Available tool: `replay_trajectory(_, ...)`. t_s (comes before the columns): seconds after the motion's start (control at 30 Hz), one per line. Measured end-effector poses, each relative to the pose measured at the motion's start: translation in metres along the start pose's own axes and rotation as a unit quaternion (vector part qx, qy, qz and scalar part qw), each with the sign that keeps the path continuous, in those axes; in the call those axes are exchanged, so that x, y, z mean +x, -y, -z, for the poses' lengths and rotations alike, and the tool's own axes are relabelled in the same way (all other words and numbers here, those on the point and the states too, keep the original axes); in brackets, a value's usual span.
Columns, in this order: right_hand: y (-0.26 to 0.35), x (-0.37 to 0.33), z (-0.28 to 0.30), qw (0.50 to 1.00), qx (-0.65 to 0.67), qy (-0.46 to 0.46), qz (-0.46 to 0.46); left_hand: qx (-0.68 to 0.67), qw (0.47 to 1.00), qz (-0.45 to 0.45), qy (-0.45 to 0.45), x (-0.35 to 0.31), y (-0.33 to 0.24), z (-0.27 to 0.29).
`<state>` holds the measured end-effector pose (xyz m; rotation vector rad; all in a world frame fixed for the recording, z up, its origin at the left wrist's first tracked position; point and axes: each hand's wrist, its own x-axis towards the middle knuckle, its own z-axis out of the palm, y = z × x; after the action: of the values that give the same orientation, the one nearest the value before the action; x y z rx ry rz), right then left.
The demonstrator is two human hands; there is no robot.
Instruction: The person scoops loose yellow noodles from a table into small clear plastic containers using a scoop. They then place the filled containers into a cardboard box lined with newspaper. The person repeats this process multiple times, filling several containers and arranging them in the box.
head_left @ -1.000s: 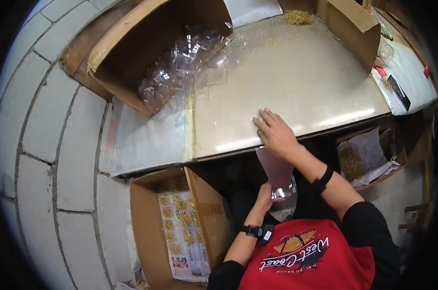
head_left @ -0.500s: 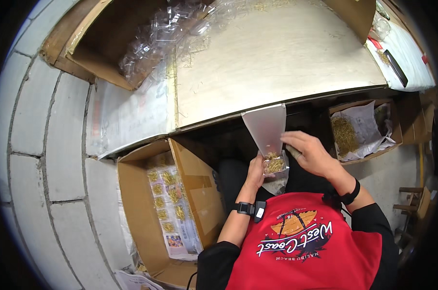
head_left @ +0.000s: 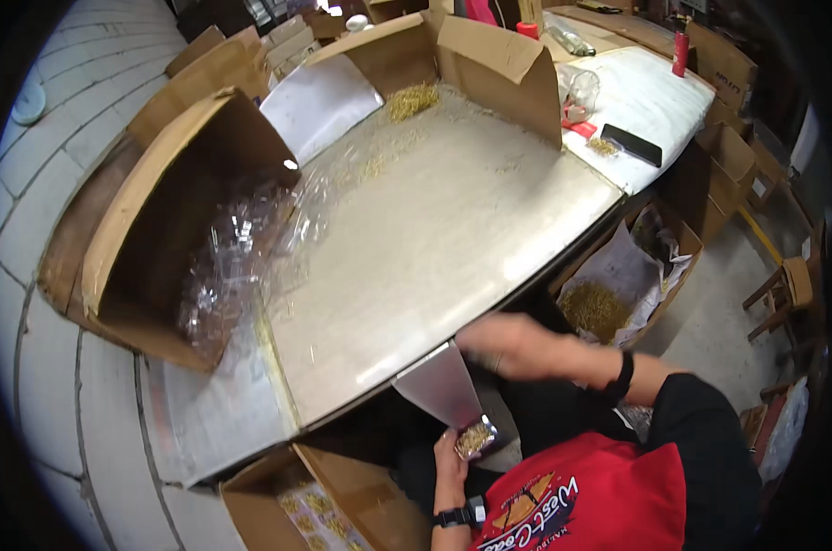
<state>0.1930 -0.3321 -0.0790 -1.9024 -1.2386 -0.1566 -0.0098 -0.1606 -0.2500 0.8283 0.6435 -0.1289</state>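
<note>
My left hand (head_left: 446, 456) grips a small clear plastic box (head_left: 476, 441) filled with thin gold-coloured metal pieces, under the lower end of a tapering grey chute (head_left: 440, 386). The chute slopes down from the table's near edge. My right hand (head_left: 517, 347), smeared by motion, is at the table edge beside the chute's upper end. Its fingers are too blurred to show whether they hold anything. Loose gold-coloured pieces (head_left: 413, 101) lie heaped at the far end of the table (head_left: 416, 248).
On the left, a tipped cardboard box (head_left: 150, 220) spills empty clear plastic boxes (head_left: 232, 243) onto the table. Filled boxes (head_left: 310, 516) sit in a carton at lower left. Right of me, another carton holds loose gold pieces (head_left: 595, 310). A wooden stool (head_left: 788, 286) stands farther right.
The view has tilted up and turned, showing more of the table's far end. My right hand has moved from the chute's lower part to the table edge. My left hand still holds the box.
</note>
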Motion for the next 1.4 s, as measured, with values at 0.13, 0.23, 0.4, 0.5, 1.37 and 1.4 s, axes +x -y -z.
replay_trajectory(0.13,-0.144,0.056,0.091,0.946,-0.209,-0.172,-0.178,-0.054,0.997,0.011,0.05,0.014,0.01,0.024)
replay_trajectory(0.23,-0.229,0.08,0.141,0.845,-0.279,-0.055,-0.453,-0.075,0.996,0.031,0.025,0.012,-0.001,0.019)
replay_trajectory(0.4,-0.223,0.158,0.055,0.91,-0.273,0.135,-0.28,-0.01,1.0,0.009,-0.016,0.043,0.028,0.073)
replay_trajectory(0.5,-0.259,0.243,0.045,0.921,-0.197,0.085,-0.327,0.018,0.999,0.028,-0.016,0.064,0.05,0.106)
replay_trajectory(1.37,-0.045,0.113,-0.022,0.977,-0.081,0.174,-0.097,0.045,0.998,-0.002,-0.043,-0.007,-0.007,0.028)
replay_trajectory(1.4,-0.038,0.105,-0.01,0.986,-0.049,0.11,-0.114,0.029,0.998,-0.012,-0.048,-0.012,-0.005,0.032)
